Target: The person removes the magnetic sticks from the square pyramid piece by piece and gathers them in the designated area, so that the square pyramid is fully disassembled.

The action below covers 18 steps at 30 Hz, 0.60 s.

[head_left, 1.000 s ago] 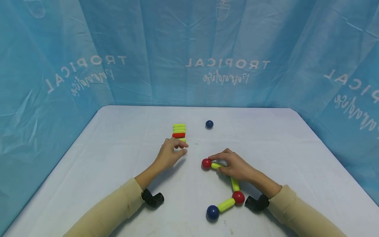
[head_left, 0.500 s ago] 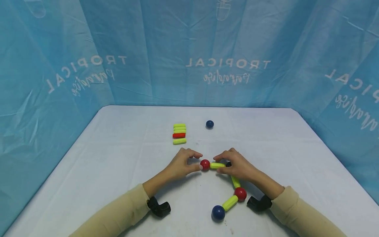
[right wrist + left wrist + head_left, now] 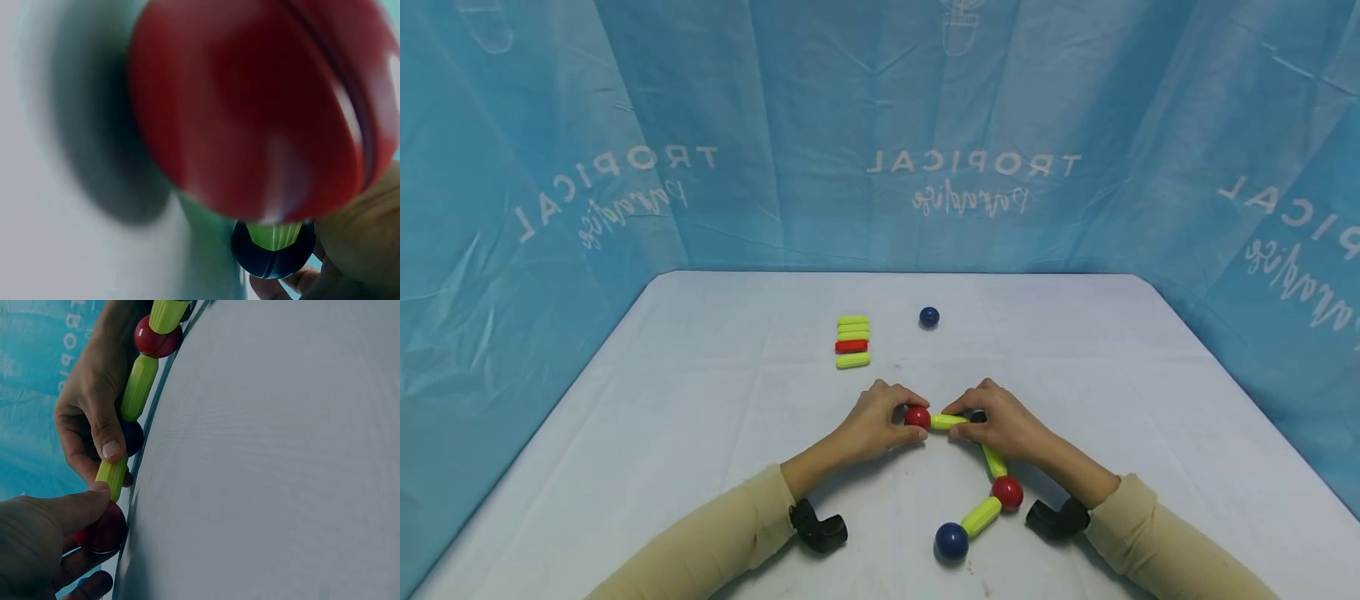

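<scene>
A zigzag chain of balls and yellow-green rods, like a magnetic building set, lies on the white table. My left hand (image 3: 876,423) grips the red ball (image 3: 917,418) at its far end between thumb and fingers. Beside it, my right hand (image 3: 1003,423) pinches the yellow-green rod (image 3: 947,422) joined to that ball. A dark blue ball (image 3: 132,437) sits at the rod's other end, partly covered by the right thumb. From there a second rod (image 3: 994,461) leads to another red ball (image 3: 1007,493), then a third rod (image 3: 981,517) ends at a large blue ball (image 3: 951,542).
Farther back lie several yellow-green rods (image 3: 853,361) in a row with one red rod (image 3: 852,346). A loose dark blue ball (image 3: 928,317) stands to their right. Blue printed sheeting (image 3: 880,217) hangs round the table (image 3: 737,350).
My left hand has moved right and nearer from the row of rods and now holds the red end ball. The right hand stays at the chain, whose near end has swung slightly right.
</scene>
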{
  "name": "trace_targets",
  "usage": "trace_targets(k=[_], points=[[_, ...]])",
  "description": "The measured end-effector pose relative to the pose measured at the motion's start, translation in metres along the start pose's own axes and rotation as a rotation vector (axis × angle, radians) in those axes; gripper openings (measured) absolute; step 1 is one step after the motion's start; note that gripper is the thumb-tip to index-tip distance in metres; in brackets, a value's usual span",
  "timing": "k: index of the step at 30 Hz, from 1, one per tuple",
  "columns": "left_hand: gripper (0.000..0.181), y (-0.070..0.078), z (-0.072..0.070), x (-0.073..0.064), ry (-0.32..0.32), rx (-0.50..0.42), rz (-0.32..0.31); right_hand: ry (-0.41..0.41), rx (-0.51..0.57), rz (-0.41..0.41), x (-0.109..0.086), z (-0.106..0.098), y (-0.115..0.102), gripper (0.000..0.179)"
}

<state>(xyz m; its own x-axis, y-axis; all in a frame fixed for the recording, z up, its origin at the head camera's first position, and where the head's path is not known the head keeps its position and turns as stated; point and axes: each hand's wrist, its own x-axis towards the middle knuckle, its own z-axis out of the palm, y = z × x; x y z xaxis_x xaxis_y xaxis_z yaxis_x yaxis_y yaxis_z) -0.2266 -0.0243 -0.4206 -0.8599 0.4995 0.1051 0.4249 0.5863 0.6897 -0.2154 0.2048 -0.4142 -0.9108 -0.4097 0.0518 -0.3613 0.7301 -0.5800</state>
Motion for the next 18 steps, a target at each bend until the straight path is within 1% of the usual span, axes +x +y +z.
trace_targets(k=[4, 8, 10, 12, 15, 18], points=[[0.035, 0.000, 0.001, 0.000, 0.025, 0.031, 0.002, 0.015, -0.013, -0.010, -0.001, 0.001, 0.000, 0.024], [0.034, 0.000, -0.004, -0.002, 0.014, 0.062, -0.004, 0.007, -0.029, -0.041, -0.001, 0.001, -0.001, 0.023], [0.034, -0.002, -0.009, -0.002, 0.024, 0.066, -0.038, -0.002, -0.033, -0.048, -0.002, 0.000, -0.002, 0.023], [0.035, -0.006, -0.017, 0.000, 0.054, 0.058, -0.090, -0.008, -0.032, -0.040, -0.002, -0.001, -0.002, 0.023], [0.038, -0.010, -0.029, 0.010, 0.110, 0.028, -0.164, -0.006, -0.028, -0.022, -0.003, -0.001, -0.002, 0.023], [0.041, -0.011, -0.037, 0.027, 0.157, -0.004, -0.196, -0.007, -0.013, -0.018, -0.003, 0.000, -0.001, 0.024]])
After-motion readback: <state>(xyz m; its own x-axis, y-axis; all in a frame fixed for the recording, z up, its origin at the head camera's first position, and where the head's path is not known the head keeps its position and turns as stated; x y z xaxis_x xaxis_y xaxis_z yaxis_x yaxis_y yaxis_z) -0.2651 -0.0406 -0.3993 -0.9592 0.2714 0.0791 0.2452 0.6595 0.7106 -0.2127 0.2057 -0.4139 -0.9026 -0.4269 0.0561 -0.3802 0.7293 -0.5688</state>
